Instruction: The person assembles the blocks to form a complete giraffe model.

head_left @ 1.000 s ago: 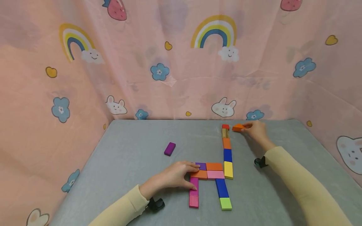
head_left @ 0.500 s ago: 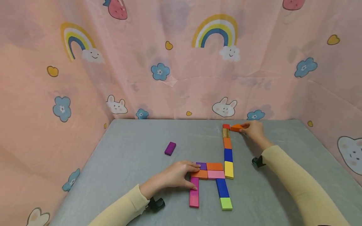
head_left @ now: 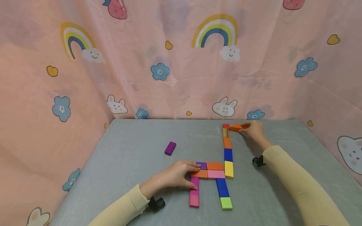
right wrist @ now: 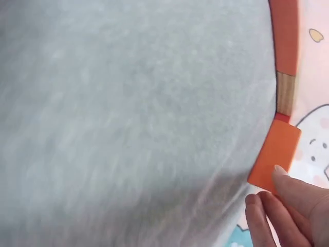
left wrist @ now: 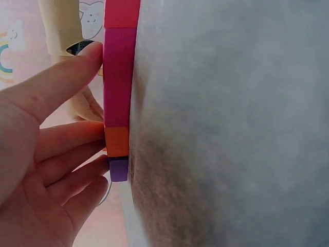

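Note:
My right hand (head_left: 254,131) pinches an orange triangular block (head_left: 236,127) between thumb and fingers at the far end of a column of blocks. That block's left tip meets the column's top, beside a small red block (head_left: 226,126) and a wood-coloured block (head_left: 225,133). My left hand (head_left: 176,174) rests on the lower group, its fingers fairly straight. Its fingertips touch the violet block (left wrist: 119,170) and the orange block (left wrist: 116,141), while the thumb lies on a magenta block (left wrist: 118,77). Some of the violet block is hidden under the fingers in the head view.
Down the column lie orange (head_left: 227,143), blue (head_left: 228,155) and yellow (head_left: 229,169) blocks. A pink block (head_left: 216,174) joins the lower group, with a blue and a lime-green block (head_left: 226,203) below. A loose purple block (head_left: 170,148) lies apart on the grey table (head_left: 135,141).
My right hand has shifted slightly left, bringing the orange triangular block from a small gap away up to the column's top. My left hand has stayed in place.

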A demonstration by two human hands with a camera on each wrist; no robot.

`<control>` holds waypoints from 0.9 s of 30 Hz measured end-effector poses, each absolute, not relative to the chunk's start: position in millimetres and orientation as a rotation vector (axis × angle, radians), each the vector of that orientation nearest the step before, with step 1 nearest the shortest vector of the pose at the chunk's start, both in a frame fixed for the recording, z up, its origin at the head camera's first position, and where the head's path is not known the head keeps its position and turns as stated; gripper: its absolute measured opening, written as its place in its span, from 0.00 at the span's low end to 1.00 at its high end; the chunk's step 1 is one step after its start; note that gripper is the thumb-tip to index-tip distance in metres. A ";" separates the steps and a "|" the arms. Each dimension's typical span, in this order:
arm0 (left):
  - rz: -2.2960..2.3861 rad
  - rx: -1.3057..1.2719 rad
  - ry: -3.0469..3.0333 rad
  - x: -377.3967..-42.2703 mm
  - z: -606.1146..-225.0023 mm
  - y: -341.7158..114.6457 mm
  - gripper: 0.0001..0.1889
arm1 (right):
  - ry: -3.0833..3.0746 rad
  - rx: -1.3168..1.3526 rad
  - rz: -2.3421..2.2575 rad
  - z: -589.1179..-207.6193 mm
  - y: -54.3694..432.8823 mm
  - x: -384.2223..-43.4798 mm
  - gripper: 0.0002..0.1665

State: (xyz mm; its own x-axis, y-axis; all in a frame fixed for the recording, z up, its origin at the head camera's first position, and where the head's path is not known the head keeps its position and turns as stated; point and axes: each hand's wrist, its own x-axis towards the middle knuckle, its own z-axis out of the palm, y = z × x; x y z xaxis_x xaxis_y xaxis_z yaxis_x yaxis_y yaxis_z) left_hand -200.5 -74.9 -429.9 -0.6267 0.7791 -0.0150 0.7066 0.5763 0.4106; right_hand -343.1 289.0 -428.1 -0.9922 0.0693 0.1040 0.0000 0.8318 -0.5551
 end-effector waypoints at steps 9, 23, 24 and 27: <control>0.556 1.254 2.607 -200.0 -430.4 -73.5 0.33 | -2.929 0.131 0.712 -413.6 295.1 -305.3 0.32; 0.568 1.226 2.591 -199.1 -428.4 -74.5 0.33 | -2.977 0.749 0.484 -412.7 250.1 -228.1 0.38; 0.570 1.222 2.590 -199.1 -428.3 -74.5 0.33 | -2.989 0.767 0.491 -413.5 248.2 -225.9 0.38; 0.579 1.230 2.595 -199.1 -428.9 -74.3 0.32 | -3.012 0.802 0.533 -415.9 243.7 -221.6 0.38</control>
